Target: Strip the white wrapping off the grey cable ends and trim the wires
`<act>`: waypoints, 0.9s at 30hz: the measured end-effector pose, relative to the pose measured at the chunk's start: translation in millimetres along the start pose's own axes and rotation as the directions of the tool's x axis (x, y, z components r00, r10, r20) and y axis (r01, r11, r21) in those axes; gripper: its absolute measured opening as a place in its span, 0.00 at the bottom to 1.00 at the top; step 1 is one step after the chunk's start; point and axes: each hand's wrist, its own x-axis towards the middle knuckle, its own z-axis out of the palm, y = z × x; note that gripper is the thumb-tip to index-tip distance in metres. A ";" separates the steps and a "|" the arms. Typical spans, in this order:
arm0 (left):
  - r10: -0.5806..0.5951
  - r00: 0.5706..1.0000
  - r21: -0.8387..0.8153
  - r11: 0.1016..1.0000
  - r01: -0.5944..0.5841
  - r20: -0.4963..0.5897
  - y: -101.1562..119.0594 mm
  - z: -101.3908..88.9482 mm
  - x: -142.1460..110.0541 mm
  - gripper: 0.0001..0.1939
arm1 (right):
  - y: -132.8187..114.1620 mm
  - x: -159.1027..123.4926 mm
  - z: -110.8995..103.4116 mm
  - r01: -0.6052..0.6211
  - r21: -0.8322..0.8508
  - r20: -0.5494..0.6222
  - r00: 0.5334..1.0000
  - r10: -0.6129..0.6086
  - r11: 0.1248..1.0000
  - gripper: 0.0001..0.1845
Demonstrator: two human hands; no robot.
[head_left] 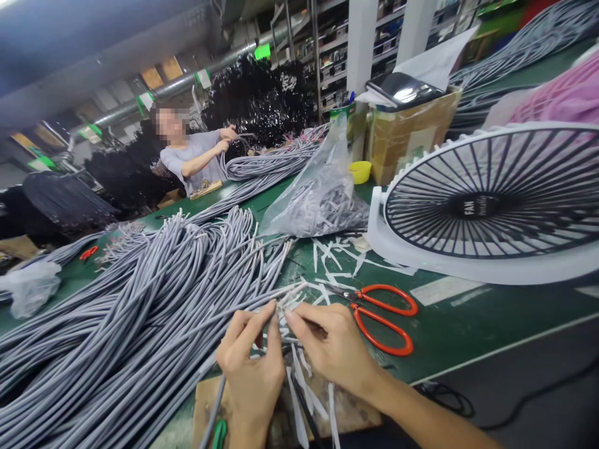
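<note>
My left hand [255,368] pinches the end of a grey cable [219,399], whose length runs down past the wrist. Fingertips of my right hand [327,343] are pressed together at the same cable end, close to the left fingertips; what exactly they grip is too small to make out. Orange-handled scissors [384,321] lie just right of my right hand. Below the hands, white strips [304,390] are scattered over a worn wooden board [350,415]. A large pile of grey cables [154,312] spreads to the left.
A white fan [486,206] stands at the right, beside a clear plastic bag of strips [322,202]. Behind are a cardboard box [407,134] and a yellow cup [360,171]. Across the green table [449,337], another person [196,153] holds grey cables.
</note>
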 end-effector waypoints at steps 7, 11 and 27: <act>-0.004 0.995 -0.062 0.998 0.010 0.095 7.6 -2.5 2.6 0.09 | 2.9 3.7 -4.7 -0.174 0.177 -0.035 0.982 0.183 0.969 0.21; -0.051 0.994 -0.079 0.995 0.059 0.102 9.0 -3.0 0.5 0.08 | 0.4 3.9 -6.0 -0.162 0.261 -0.052 0.982 0.181 0.952 0.20; -0.473 0.875 -0.317 0.819 0.479 0.101 5.0 6.6 3.2 0.14 | -3.3 0.3 0.5 0.062 -0.011 -0.144 0.988 -0.063 0.998 0.20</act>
